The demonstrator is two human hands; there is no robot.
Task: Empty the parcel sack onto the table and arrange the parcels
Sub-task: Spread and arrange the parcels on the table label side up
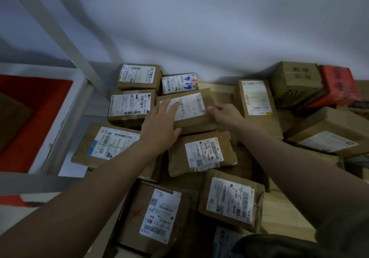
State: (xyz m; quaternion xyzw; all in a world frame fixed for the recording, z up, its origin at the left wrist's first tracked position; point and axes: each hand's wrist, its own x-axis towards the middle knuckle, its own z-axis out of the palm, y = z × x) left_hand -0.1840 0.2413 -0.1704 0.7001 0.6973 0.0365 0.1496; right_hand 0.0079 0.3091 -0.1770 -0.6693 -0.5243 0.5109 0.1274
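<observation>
The parcels (pixel 201 154) are matt brown cardboard, creased and scuffed at the edges, some banded with clear, faintly shiny tape. Each carries a white paper label (pixel 204 152), smooth and printed in black. One box (pixel 337 86) at the far right is red, with a slight sheen. The table (pixel 283 215) shows pale wood with a smooth, matt face. The frame (pixel 60 106) to the left looks like white-painted metal, smooth. The wall (pixel 199 18) is plain, matt white.
</observation>
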